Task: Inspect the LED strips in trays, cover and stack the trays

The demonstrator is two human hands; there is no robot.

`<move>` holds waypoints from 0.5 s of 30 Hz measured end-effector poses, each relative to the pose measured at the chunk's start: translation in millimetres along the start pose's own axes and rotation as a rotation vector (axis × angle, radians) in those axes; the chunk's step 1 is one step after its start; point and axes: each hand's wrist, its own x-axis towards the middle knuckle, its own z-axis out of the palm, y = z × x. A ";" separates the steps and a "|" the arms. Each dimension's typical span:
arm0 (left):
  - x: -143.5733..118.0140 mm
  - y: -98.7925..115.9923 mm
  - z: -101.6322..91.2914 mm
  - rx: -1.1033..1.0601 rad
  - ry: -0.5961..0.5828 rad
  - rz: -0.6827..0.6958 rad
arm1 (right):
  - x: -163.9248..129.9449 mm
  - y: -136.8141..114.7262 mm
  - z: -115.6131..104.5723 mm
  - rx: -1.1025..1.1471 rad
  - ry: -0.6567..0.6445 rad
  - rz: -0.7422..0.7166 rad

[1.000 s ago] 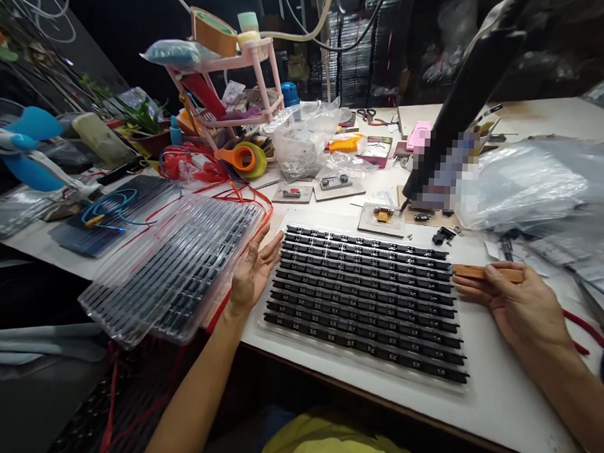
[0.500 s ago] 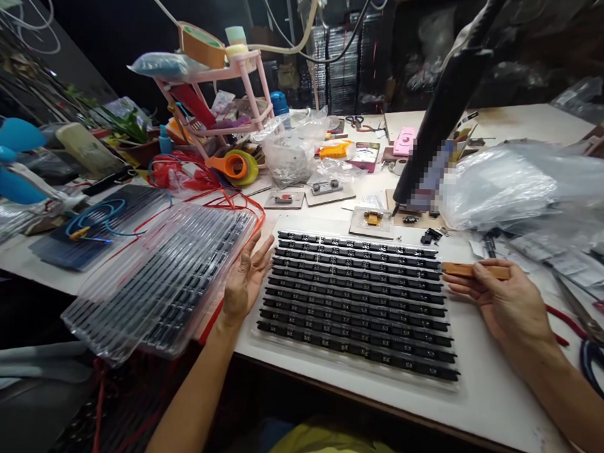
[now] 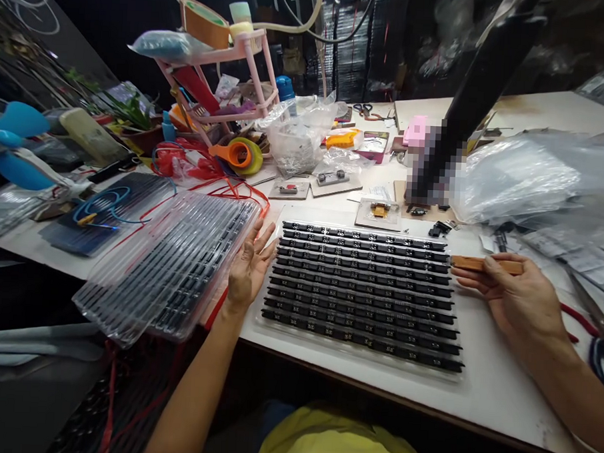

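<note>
Left of my left hand [image 3: 247, 267] I see a stack of clear ribbed plastic trays [image 3: 167, 271], glossy and hanging over the edge of the white desk [image 3: 495, 388]. That hand stands edge-on with fingers spread apart, palm against the left end of the clear flat tray of black ridged strips [image 3: 364, 292]: long matte bars in tight parallel rows, dotted with small pale marks. At the tray's far end my right hand [image 3: 516, 299] is closed on a small flat brown wooden block [image 3: 480, 264], thumb on top.
</note>
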 end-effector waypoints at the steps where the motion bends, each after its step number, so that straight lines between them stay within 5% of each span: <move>1: 0.2 -0.2 -0.1 -0.003 -0.005 0.003 | 0.5 0.4 -0.4 0.005 -0.004 -0.002; 15: 1.8 -1.5 0.3 0.039 0.008 0.017 | 3.5 0.7 1.0 0.047 -0.010 -0.024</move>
